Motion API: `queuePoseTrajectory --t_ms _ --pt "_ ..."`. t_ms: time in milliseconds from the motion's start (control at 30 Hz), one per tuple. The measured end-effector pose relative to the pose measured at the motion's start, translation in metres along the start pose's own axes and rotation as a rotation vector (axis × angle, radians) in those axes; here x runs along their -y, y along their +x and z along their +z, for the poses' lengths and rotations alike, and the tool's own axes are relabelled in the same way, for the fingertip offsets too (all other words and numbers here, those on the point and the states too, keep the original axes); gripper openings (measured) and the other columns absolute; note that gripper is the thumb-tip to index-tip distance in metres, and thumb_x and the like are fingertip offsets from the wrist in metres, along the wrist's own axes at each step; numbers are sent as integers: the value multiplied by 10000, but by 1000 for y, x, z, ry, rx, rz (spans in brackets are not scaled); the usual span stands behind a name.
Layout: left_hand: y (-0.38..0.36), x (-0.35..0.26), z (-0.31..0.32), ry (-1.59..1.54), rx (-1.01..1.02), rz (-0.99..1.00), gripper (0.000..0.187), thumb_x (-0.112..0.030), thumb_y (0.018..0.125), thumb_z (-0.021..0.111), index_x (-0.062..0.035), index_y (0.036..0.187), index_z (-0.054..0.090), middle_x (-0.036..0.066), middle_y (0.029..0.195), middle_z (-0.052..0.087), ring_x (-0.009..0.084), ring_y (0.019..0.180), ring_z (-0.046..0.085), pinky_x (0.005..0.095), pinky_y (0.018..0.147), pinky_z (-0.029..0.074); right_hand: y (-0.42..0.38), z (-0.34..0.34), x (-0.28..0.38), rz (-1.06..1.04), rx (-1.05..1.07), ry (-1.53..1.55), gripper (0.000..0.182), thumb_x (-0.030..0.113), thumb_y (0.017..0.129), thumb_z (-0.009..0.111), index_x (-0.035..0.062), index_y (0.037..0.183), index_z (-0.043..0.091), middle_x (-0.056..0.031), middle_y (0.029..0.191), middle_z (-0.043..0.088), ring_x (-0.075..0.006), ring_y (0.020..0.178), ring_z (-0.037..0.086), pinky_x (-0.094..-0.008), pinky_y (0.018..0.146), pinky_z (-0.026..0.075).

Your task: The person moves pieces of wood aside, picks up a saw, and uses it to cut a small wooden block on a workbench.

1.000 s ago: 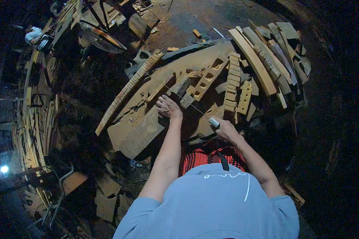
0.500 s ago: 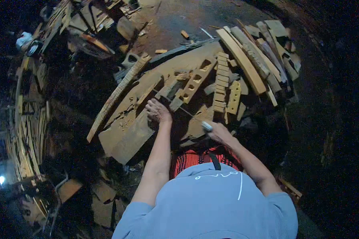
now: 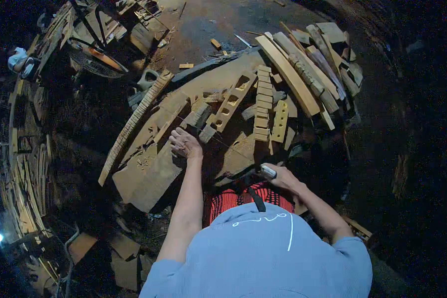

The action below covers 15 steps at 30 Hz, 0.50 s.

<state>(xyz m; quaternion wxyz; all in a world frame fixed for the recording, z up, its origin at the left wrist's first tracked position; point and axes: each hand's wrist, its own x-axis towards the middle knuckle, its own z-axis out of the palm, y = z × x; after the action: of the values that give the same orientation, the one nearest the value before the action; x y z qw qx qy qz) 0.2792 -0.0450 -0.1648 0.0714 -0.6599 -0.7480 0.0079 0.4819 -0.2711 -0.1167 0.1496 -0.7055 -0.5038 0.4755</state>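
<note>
In my right hand (image 3: 284, 177) I grip the pale handle of a handsaw (image 3: 268, 171), close in front of my lap. Its thin blade shows nearly edge-on, running up and left across the bench to a grey-brown wooden block (image 3: 199, 115). A smaller wooden block (image 3: 207, 133) sits just on the near side of the blade line. My left hand (image 3: 186, 143) presses down beside the blocks with bent fingers held together; what lies under its palm is hidden. A long timber piece with square holes (image 3: 232, 105) lies just beyond the blocks.
The sawdust-covered bench (image 3: 146, 186) carries a notched strip (image 3: 134, 124) at left, a row of small cut blocks (image 3: 263, 102) and a yellowish piece with holes (image 3: 279, 121). Long timbers (image 3: 293, 77) are stacked at right. A fan (image 3: 97, 57) stands far left, near a person (image 3: 19, 60).
My right hand has drawn the handsaw back toward my body, down and right. My left hand keeps its place by the blocks. The whole view has shifted slightly.
</note>
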Motion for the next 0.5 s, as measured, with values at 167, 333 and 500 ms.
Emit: queuePoseTrajectory --t_ms 167,333,500 --pt "0 3 26 88 -193 34 124 -133 808 407 -76 885 485 53 887 451 202 873 446 342 735 386 71 13 57 -128 -34 -3 412 141 691 545 168 1091 449 -191 873 563 -350 820 544 -393 680 438" --pt "-2 6 27 255 -141 65 143 -145 811 416 -78 909 495 46 932 449 203 905 435 324 744 385 82 6 75 -189 -3 -9 414 127 677 540 173 1080 455 -162 916 562 -336 846 540 -397 708 436" --pt "1 5 27 -13 26 -78 215 -216 859 364 -93 1006 462 65 967 450 220 973 423 367 746 384 38 6 19 -289 11 111 498 159 700 585 157 1164 402 -78 1099 524 -200 983 526 -306 860 398"
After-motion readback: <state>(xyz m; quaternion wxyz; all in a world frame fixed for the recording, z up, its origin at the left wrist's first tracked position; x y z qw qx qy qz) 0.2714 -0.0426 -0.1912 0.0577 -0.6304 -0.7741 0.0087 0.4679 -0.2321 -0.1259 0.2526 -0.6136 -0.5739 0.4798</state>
